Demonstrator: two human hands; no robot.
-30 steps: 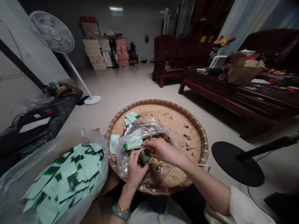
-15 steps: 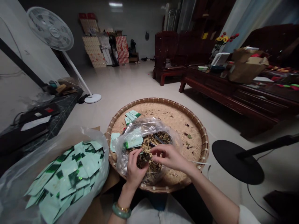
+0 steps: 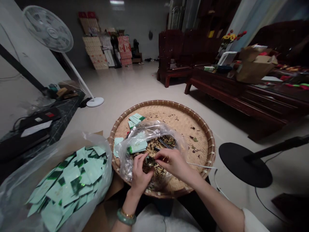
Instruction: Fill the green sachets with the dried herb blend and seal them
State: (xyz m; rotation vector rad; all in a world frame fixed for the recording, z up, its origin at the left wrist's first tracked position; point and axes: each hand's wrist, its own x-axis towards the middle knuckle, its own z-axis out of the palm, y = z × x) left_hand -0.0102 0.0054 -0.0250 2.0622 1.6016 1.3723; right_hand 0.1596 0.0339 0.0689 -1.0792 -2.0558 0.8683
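Over an open clear plastic bag [image 3: 159,127] of dried, tea-like leaf bits [image 3: 160,170], my two hands face each other. My left hand [image 3: 140,172] curves its fingers and thumb around something small and dark, possibly a packet, too unclear to name. Close on its right, my right hand [image 3: 175,162] pinches thumb and fingertips together; what lies between them is too small to make out. A stack of pale green packets [image 3: 138,147] rests in the bag behind my left hand. Beyond my right fingertips lie dark stick-like tools [image 3: 164,144] on the leaves.
The bag sits on a round woven bamboo tray [image 3: 200,129] with scattered leaf bits and more green packets [image 3: 135,119]. To the left, a large plastic bag [image 3: 96,138] holds many green packets [image 3: 72,180]. A black round stand base [image 3: 245,164] is at right, a white fan [image 3: 51,32] at left.
My right hand's fingers have closed from a looser curl into a pinch, beside my left hand. The left hand keeps nearly the same pose. The view has shifted slightly.
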